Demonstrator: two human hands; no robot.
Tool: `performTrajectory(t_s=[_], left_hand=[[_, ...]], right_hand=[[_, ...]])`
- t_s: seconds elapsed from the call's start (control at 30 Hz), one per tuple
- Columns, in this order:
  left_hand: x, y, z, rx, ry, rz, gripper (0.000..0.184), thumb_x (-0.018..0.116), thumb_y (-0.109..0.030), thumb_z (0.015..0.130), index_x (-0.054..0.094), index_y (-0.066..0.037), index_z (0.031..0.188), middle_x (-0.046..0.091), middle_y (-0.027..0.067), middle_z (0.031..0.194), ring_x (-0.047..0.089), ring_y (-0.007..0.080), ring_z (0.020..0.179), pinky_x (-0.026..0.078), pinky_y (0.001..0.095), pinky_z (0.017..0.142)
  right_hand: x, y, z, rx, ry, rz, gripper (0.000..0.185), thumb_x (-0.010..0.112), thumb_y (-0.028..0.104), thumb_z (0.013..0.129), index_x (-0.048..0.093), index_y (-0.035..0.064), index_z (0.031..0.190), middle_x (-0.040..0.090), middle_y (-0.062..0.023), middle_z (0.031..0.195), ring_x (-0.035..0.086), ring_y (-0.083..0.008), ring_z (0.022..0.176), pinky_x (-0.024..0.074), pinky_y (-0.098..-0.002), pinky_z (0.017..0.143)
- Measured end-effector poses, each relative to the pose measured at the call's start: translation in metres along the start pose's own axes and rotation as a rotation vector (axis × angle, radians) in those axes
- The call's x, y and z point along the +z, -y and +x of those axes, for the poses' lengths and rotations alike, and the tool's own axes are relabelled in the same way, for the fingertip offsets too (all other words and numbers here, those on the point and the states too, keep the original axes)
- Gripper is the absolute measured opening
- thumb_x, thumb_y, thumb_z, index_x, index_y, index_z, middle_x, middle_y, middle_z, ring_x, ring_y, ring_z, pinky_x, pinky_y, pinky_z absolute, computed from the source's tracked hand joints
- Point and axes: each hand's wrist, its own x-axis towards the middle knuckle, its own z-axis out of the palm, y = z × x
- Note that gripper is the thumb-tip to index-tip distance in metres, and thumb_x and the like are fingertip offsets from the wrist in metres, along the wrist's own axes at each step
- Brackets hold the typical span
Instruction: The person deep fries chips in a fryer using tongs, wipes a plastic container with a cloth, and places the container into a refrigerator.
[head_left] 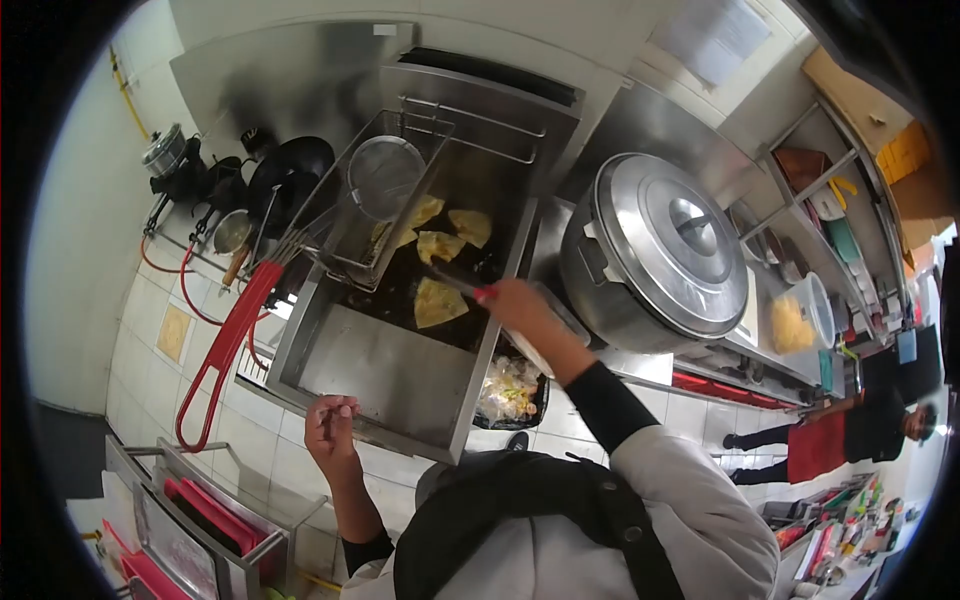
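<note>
My right hand [522, 308] is closed around a slim metal utensil [456, 281] with a red handle; its exact kind is unclear. Its tip reaches over the dark oil of the fryer [365, 357], between a golden triangular piece [440, 303] and another folded piece [440, 247]. A further piece [470, 227] floats farther back. At the fryer's front left corner is my left hand [331, 425], fingers curled in; whatever they may hold is hidden. A wire fry basket [352, 262] with a red handle [225, 345] sits at the fryer's left, with a round mesh strainer [386, 178] in it.
To the right stands a large lidded pot [655, 255]. Black pans [290, 175] and burners with red hoses line the left. A bin [510, 390] of scraps is below the fryer's right side. Another person [840, 440] stands far right, near shelving [815, 180].
</note>
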Motion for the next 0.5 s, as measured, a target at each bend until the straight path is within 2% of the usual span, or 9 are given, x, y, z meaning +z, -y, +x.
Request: performTrajectory(t_s=[0.03, 0.1, 0.17, 0.23, 0.33, 0.4, 0.47, 0.5], left_hand=[[-0.005, -0.002, 0.0, 0.013, -0.01, 0.0, 0.014, 0.06, -0.005, 0.086, 0.054, -0.001, 0.098, 0.06, 0.0092, 0.089, 0.058, 0.0158, 0.082, 0.047, 0.0285, 0.077], [-0.009, -0.01, -0.001, 0.005, -0.089, 0.002, 0.014, 0.06, -0.004, 0.085, 0.054, -0.001, 0.097, 0.06, 0.0091, 0.089, 0.058, 0.0158, 0.082, 0.048, 0.0286, 0.076], [-0.016, -0.016, 0.0, 0.028, -0.131, 0.006, 0.013, 0.059, -0.003, 0.085, 0.054, -0.001, 0.097, 0.06, 0.0088, 0.088, 0.058, 0.0157, 0.082, 0.048, 0.0288, 0.076], [-0.026, -0.018, 0.0, 0.08, -0.133, 0.012, 0.013, 0.059, -0.002, 0.084, 0.054, -0.001, 0.097, 0.06, 0.0084, 0.087, 0.058, 0.0157, 0.082, 0.049, 0.0292, 0.075], [-0.031, -0.029, 0.0, 0.113, -0.145, -0.014, 0.014, 0.058, 0.0, 0.083, 0.054, -0.002, 0.096, 0.059, 0.008, 0.086, 0.058, 0.0152, 0.081, 0.048, 0.029, 0.075], [-0.027, -0.041, 0.001, 0.138, -0.127, -0.087, 0.013, 0.055, 0.0, 0.083, 0.052, -0.002, 0.096, 0.055, 0.0077, 0.087, 0.055, 0.0156, 0.08, 0.045, 0.0289, 0.075], [-0.023, -0.041, 0.003, 0.165, -0.082, -0.099, 0.015, 0.054, -0.001, 0.083, 0.051, -0.002, 0.098, 0.053, 0.0074, 0.088, 0.052, 0.0167, 0.08, 0.043, 0.0306, 0.075], [-0.017, -0.042, 0.006, 0.192, -0.061, -0.123, 0.016, 0.053, 0.001, 0.082, 0.052, -0.002, 0.098, 0.054, 0.0079, 0.086, 0.053, 0.0169, 0.079, 0.043, 0.0309, 0.074]], right_hand=[[-0.014, -0.013, 0.0, -0.069, -0.006, 0.035, 0.036, 0.065, 0.035, 0.08, 0.067, 0.0003, 0.087, 0.064, -0.023, 0.081, 0.063, -0.0358, 0.082, 0.05, -0.0405, 0.071], [-0.056, -0.021, -0.013, -0.03, 0.04, 0.153, 0.036, 0.067, 0.035, 0.078, 0.067, 0.0004, 0.087, 0.062, -0.0226, 0.074, 0.063, -0.0323, 0.072, 0.0479, -0.0392, 0.068], [-0.109, -0.008, -0.046, -0.158, -0.048, 0.252, 0.036, 0.069, 0.035, 0.077, 0.068, 0.0018, 0.092, 0.062, -0.0203, 0.071, 0.061, -0.0267, 0.064, 0.0467, -0.037, 0.065], [-0.147, 0.0, -0.063, -0.219, -0.023, 0.222, 0.036, 0.068, 0.034, 0.077, 0.068, 0.0029, 0.096, 0.063, -0.0182, 0.07, 0.061, -0.0218, 0.062, 0.0466, -0.0344, 0.063], [-0.186, 0.043, -0.087, -0.348, 0.013, 0.18, 0.037, 0.068, 0.036, 0.077, 0.068, 0.0049, 0.098, 0.064, -0.0175, 0.072, 0.062, -0.0229, 0.062, 0.0464, -0.0339, 0.062], [-0.185, 0.072, -0.082, -0.458, 0.082, 0.115, 0.038, 0.067, 0.04, 0.077, 0.069, 0.0062, 0.094, 0.065, -0.0162, 0.073, 0.063, -0.0278, 0.065, 0.0471, -0.0361, 0.062], [-0.161, 0.107, -0.067, -0.551, 0.028, -0.098, 0.038, 0.068, 0.043, 0.076, 0.07, 0.0088, 0.093, 0.065, -0.0127, 0.074, 0.063, -0.0278, 0.069, 0.0473, -0.0374, 0.062], [-0.13, 0.117, -0.049, -0.583, -0.152, -0.16, 0.037, 0.066, 0.044, 0.075, 0.069, 0.0078, 0.084, 0.064, -0.0133, 0.072, 0.062, -0.0347, 0.073, 0.0479, -0.0414, 0.063]])
